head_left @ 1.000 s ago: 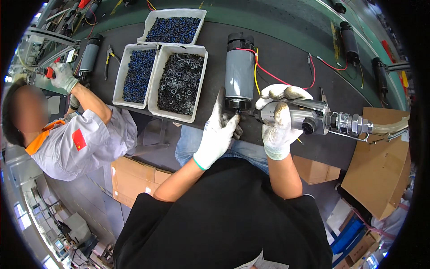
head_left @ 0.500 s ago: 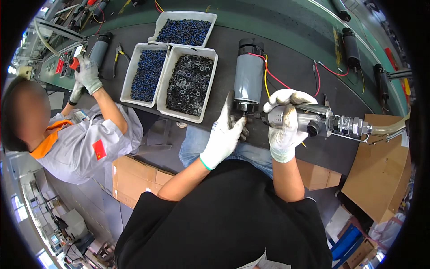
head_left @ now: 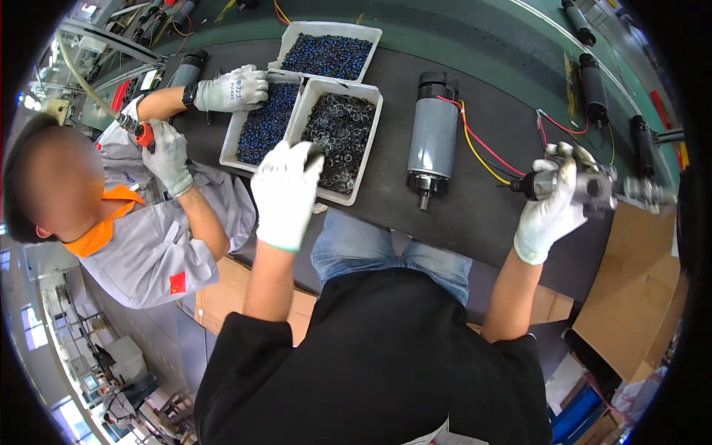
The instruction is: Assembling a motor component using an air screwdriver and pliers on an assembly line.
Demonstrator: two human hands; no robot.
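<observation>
My left hand (head_left: pixel 288 189), in a white glove with dark-coated fingertips, is at the near edge of the right-hand white bin (head_left: pixel 361 165), which holds many thin dark and shiny rings (head_left: pixel 335 133). Its fingers are bent away and partly hidden, so any hold is unclear. Off to the right, my right hand (head_left: pixel 552 204) is closed around a metal air screwdriver (head_left: pixel 589 190), blurred at its hose end. Between my hands a grey cylindrical electric motor (head_left: pixel 432 137) lies on the dark bench, its threaded shaft (head_left: pixel 424 200) toward me and red and yellow wires (head_left: pixel 482 141) trailing right.
Two more white bins hold small blue-black parts (head_left: pixel 326 55) (head_left: pixel 268 122). At left a co-worker's gloved hand (head_left: pixel 233 89) reaches over the nearer one; the other (head_left: pixel 169 156) grips a red-ended tool. More motors (head_left: pixel 593 89) lie beyond, and a cardboard box (head_left: pixel 627 289) stands right.
My left hand has left the motor's shaft end and moved left to the ring bin. My right hand has carried the air screwdriver rightward, off the motor. The co-worker's hand has reached toward the bins.
</observation>
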